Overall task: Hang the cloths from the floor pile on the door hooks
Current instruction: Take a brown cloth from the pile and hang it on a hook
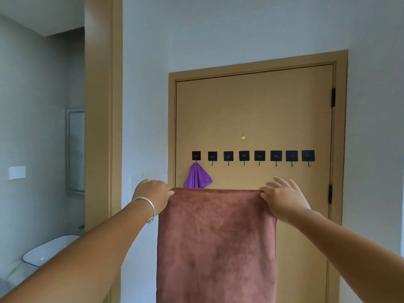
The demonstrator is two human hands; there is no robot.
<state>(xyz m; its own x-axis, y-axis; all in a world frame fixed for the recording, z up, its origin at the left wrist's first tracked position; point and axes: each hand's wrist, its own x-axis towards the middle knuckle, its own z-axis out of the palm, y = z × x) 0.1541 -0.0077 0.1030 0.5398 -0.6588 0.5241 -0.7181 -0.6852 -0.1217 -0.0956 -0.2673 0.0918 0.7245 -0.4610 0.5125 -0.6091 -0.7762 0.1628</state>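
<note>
Holding a rust-brown terry cloth [216, 243] stretched by its two top corners, a person stands before a tan wooden door [253, 110] fitted with a row of eight black square adhesive hooks [244, 156]; the left hand [153, 194], a silver bangle [148, 207] on its wrist, pinches the near corner with curled fingers, while the right hand [282, 196] grips the far corner between thumb and forefinger, its other fingers spread loose; the cloth hangs flat in front of the door, just below the hook line and touching none of them; a small purple microfibre cloth [197, 177] already droops in a cone from the leftmost hook, leaving seven free. Soft and limp, the brown cloth looks light yet wide, so it would likely need gathering at one corner or the top hem before a thin hook can catch it; its nap should give a sure, non-slip hold. Pale grey walls [218, 29] frame the door; a brass peephole [243, 138] sits above the hooks; to the left, a white basin [50, 250] shows in a dim adjoining room.
</note>
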